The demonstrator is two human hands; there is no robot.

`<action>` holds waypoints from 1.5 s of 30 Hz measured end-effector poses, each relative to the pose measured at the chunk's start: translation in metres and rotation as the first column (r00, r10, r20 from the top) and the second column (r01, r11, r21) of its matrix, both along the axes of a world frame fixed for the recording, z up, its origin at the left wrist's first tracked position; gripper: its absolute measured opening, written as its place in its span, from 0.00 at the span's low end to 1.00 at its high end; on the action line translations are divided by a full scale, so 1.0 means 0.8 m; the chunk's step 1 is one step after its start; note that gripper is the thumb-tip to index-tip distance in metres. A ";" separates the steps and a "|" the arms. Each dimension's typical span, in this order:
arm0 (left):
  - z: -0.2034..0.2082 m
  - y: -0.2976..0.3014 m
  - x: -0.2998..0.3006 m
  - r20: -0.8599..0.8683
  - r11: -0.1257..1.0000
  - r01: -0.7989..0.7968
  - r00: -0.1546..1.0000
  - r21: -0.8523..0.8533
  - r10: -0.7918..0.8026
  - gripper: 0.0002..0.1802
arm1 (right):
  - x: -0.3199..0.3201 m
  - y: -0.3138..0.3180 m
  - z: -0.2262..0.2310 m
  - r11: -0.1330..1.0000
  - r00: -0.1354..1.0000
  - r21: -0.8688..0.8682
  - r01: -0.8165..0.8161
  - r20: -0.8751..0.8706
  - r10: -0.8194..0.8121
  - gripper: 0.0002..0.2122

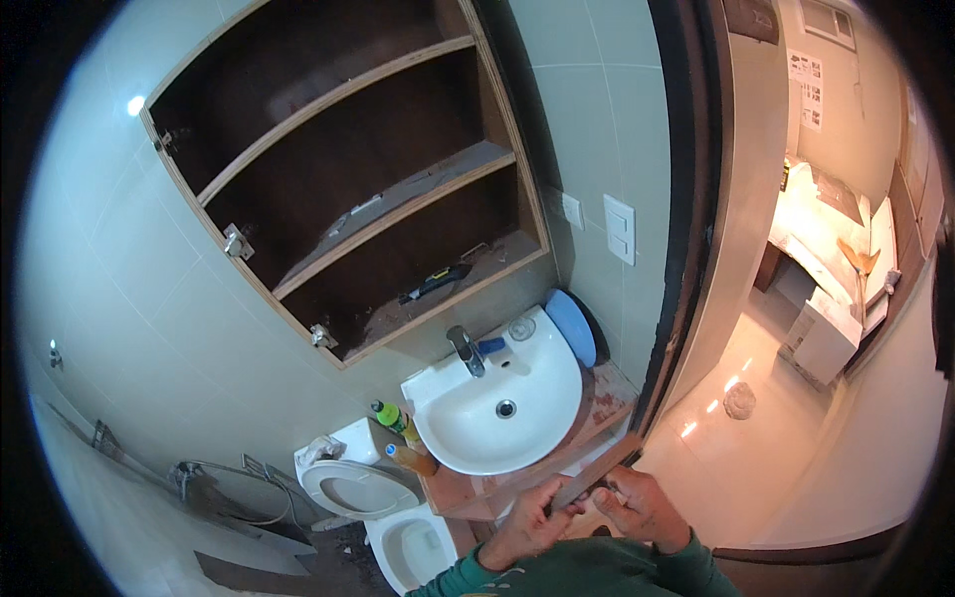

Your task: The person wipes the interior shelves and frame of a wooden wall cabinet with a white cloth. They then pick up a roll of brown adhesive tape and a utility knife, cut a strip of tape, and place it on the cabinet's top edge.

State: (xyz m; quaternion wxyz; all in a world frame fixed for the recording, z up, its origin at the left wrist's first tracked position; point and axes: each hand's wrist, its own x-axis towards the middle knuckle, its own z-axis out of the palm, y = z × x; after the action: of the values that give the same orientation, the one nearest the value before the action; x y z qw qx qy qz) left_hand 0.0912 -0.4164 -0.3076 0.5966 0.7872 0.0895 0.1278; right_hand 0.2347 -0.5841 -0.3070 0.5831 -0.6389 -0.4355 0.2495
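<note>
Close in front of me, my left hand [532, 517] grips a flat brown strip [600, 470], which looks like wood. The strip slants up and to the right, past the basin's front edge. On its right side is my right hand [645, 507], with fingers curled and thumb bent near the strip's edge. What those right fingers pinch is hidden. Just beyond both hands stands a brown counter [473, 502] bearing a white washbasin [468, 448] with a dark metal tap [465, 350].
An open wooden cabinet [398, 154] without doors hangs above; a black-and-yellow tool [435, 284] lies on its lowest shelf. Two bottles, one green [395, 418] and one orange-brown [411, 459], stand left of the basin, near the toilet [410, 547]. A dark door frame [691, 199] rises at right.
</note>
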 end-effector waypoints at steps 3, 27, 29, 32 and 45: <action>0.009 0.018 -0.014 -0.162 1.000 0.004 0.987 0.014 -0.002 0.14 | 0.015 -0.036 0.011 0.970 0.991 -0.226 0.087 0.121 -0.061 0.12; 0.013 0.005 -0.020 -0.241 0.999 0.007 0.970 0.051 0.005 0.16 | 0.040 -0.042 -0.015 0.932 0.913 0.110 0.345 0.192 -0.360 0.09; 0.008 0.004 -0.020 -0.199 0.999 0.018 0.980 0.040 -0.010 0.17 | 0.033 -0.031 -0.011 0.874 0.870 0.173 0.454 0.127 -0.477 0.11; 0.034 0.000 -0.019 -0.202 1.000 0.030 0.979 0.010 -0.027 0.17 | 0.030 -0.023 0.000 0.837 0.845 0.238 0.493 0.096 -0.525 0.11; 0.033 0.023 -0.008 -0.017 0.975 0.043 0.999 0.216 -0.041 0.25 | 0.012 -0.026 -0.006 0.972 0.997 -0.230 -0.044 0.051 0.057 0.25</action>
State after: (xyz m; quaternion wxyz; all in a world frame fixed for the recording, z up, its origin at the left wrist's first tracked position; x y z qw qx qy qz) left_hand 0.0851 -0.3980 -0.2815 0.5093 0.8500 0.0621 0.1193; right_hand 0.2439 -0.6049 -0.3115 0.4864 -0.6974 -0.4364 0.2944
